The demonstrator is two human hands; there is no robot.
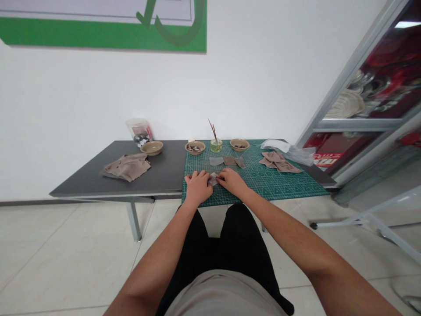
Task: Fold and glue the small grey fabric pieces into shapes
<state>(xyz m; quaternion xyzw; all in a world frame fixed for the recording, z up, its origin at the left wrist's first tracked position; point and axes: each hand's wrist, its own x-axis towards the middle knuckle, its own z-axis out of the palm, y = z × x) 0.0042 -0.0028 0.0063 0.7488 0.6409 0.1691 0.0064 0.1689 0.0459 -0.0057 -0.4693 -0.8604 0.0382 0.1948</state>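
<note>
A small, whitish translucent piece (213, 179), perhaps clear plastic, lies between my hands on the green cutting mat (279, 188). My left hand (199, 188) rests palm down with bent fingers, thumb and forefinger at the piece's left edge. From the other side, my right hand (233, 181) pinches its right edge with the fingertips. Just beyond them lie a clear plastic piece (216, 161), a brown square patch (230, 161) and another clear piece (240, 163). Fine detail under my fingers is hidden.
Toward the wall stand a bowl of small pieces (195, 148), a glass jar with thin sticks (216, 145) and another bowl (240, 145). Brown cloth (279, 162) and plastic bags (289, 150) lie right. Left are cloth (127, 167), a bowl (151, 148) and a clear tub (140, 131).
</note>
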